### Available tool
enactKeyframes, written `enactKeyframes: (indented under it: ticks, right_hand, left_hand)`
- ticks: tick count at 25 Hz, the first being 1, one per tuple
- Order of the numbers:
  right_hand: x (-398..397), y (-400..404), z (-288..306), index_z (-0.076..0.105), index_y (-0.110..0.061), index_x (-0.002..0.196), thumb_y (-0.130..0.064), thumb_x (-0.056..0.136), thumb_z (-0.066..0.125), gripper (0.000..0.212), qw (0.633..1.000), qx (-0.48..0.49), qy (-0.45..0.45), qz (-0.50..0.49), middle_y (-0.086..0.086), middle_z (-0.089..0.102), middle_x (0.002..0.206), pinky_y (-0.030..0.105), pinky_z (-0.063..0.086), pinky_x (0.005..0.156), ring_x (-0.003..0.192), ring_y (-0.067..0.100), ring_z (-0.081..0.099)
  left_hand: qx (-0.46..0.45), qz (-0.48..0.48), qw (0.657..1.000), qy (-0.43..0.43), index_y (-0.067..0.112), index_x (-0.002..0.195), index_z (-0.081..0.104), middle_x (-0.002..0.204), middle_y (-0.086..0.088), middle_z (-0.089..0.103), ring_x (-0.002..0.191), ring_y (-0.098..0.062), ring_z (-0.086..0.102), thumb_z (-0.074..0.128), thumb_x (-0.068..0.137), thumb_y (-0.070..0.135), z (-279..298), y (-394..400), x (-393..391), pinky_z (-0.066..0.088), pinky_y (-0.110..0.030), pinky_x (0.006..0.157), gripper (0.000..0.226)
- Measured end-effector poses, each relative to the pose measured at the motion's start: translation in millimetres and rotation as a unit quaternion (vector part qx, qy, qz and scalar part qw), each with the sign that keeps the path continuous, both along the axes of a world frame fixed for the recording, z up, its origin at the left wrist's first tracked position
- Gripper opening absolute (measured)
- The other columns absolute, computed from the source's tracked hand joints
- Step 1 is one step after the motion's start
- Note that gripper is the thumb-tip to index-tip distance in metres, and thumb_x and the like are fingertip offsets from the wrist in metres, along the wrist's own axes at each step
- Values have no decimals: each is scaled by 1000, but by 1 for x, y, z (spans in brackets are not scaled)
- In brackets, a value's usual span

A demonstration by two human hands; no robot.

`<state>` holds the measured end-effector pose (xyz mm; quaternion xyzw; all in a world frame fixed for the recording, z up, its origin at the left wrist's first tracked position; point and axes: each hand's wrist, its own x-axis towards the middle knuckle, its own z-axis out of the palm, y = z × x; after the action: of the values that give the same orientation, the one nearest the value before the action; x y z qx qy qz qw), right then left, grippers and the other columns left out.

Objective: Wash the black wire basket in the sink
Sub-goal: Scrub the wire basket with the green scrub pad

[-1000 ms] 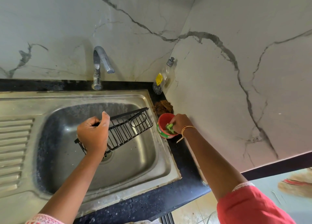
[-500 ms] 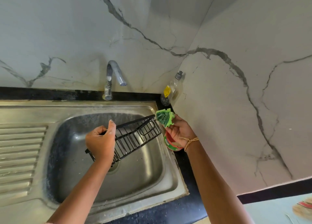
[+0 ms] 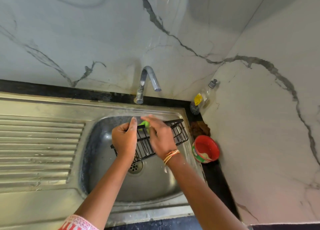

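The black wire basket [image 3: 180,134] is held tilted above the steel sink [image 3: 155,186], over the drain. My left hand [image 3: 123,139] grips its left end, fingers curled round the rim. My right hand [image 3: 161,137] holds a green scrubber [image 3: 145,125] against the basket's upper wires; the scrubber is mostly hidden under the blurred fingers. The basket's middle is covered by both hands.
A tap [image 3: 147,80] stands behind the basin with no water running. A red soap tub [image 3: 206,149] sits on the black counter at the right, a brown scouring pad [image 3: 199,128] and a clear bottle [image 3: 202,98] behind it. The ribbed drainboard [image 3: 38,151] lies left.
My right hand lifted the green scrubber out of the red tub and brought it left onto the basket. The left hand kept its hold on the basket.
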<state>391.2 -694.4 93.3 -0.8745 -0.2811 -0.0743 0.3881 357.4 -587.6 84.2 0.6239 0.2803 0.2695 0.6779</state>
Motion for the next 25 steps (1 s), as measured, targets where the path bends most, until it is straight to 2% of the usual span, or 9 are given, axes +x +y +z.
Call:
enactKeyframes:
  ticks: [4, 9, 11, 13, 15, 18, 20, 22, 25]
  right_hand:
    - [-9, 5, -8, 55, -14, 133, -5, 95, 51, 39, 996, -34, -67, 50, 10, 56, 136, 28, 34, 112, 132, 19, 47]
    - [22, -35, -18, 61, -14, 126, 4, 92, 54, 39, 991, 49, 8, -126, -4, 54, 135, 28, 40, 109, 132, 10, 46]
    - [-2, -9, -13, 60, -17, 127, 4, 91, 54, 42, 995, 32, -36, -88, -1, 56, 135, 28, 41, 108, 131, 6, 46]
    - [-24, 6, -13, 58, -17, 128, 12, 87, 54, 50, 996, 18, -92, 8, 2, 59, 133, 26, 40, 109, 130, 10, 49]
    - [-13, -7, -14, 60, -18, 126, 16, 82, 54, 56, 992, -10, -119, 40, 1, 61, 129, 27, 44, 105, 125, 11, 54]
    - [24, -41, -11, 61, -23, 124, 10, 88, 52, 50, 993, 11, 40, -114, -4, 62, 126, 25, 50, 97, 116, 9, 61]
    - [22, -31, -8, 63, -22, 122, 6, 89, 54, 43, 987, 18, 53, -148, -3, 62, 125, 29, 50, 98, 115, 7, 59]
    - [-4, 5, -8, 61, -20, 122, 9, 87, 56, 45, 998, 23, -29, -52, -3, 62, 125, 27, 48, 101, 121, 5, 54]
    - [-29, 25, -13, 64, -13, 121, 16, 82, 56, 49, 991, -2, -121, 53, 2, 64, 125, 25, 44, 104, 123, 12, 56]
  left_hand:
    - [-12, -5, 1000, -11, 14, 44, 37, 32, 11, 27, 32, -8, 23, 59, 95, 23, 3, 7, -2, 22, -18, 40, 56]
    - [-57, 12, 998, 1, 18, 44, 28, 34, 14, 22, 34, -5, 17, 60, 94, 22, 5, 16, 2, 28, -26, 49, 60]
    - [-60, 8, 998, 6, 18, 44, 30, 34, 13, 22, 34, -6, 17, 60, 94, 22, 5, 14, 3, 24, -26, 47, 59]
    - [-76, 20, 997, 14, 17, 44, 31, 33, 12, 23, 34, -6, 18, 60, 94, 19, 1, 14, 4, 21, -25, 46, 57]
    - [-91, 38, 995, 29, 17, 45, 30, 33, 12, 22, 36, -7, 18, 61, 92, 15, -2, 20, 5, 26, -25, 48, 56]
    - [-76, 60, 994, 50, 17, 44, 29, 34, 13, 20, 38, -9, 17, 59, 90, 11, -2, 25, 4, 37, -16, 54, 56]
    - [-55, 66, 995, 55, 15, 44, 29, 32, 13, 19, 32, -8, 19, 57, 89, 8, -1, 24, 5, 35, -4, 47, 55]
    - [-40, 71, 995, 55, 14, 43, 31, 31, 13, 21, 29, -9, 22, 57, 89, 7, 0, 22, 5, 32, -1, 41, 53]
    - [-13, 63, 996, 57, 15, 42, 35, 34, 11, 26, 30, -8, 26, 58, 89, 8, 0, 25, 2, 30, -9, 40, 53]
